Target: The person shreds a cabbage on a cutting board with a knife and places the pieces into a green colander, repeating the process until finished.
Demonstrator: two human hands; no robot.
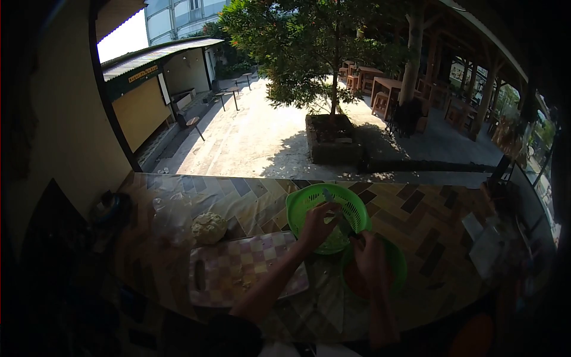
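Note:
A knife (344, 226) slants up and to the left over a green colander (294, 215), its dark handle in my right hand (370, 253). Bent and closed, the fingers of my left hand (320, 225) are at the blade; whether they pinch the blade or a small piece against it is hidden. Pale bits lie in the colander. Beneath my right hand stands a green bowl (399, 269) with something reddish inside. To the left is a checkered cutting board (223, 262) with small yellowish scraps on it. My left forearm crosses above the board's right part.
A whitish, lumpy round food item (209, 228) sits behind the board, beside a clear plastic bag (169, 215). Pale packets (485, 241) lie at the right of the patterned table (428, 232). Beyond the table's far edge are a sunlit yard and a tree in a planter (333, 143).

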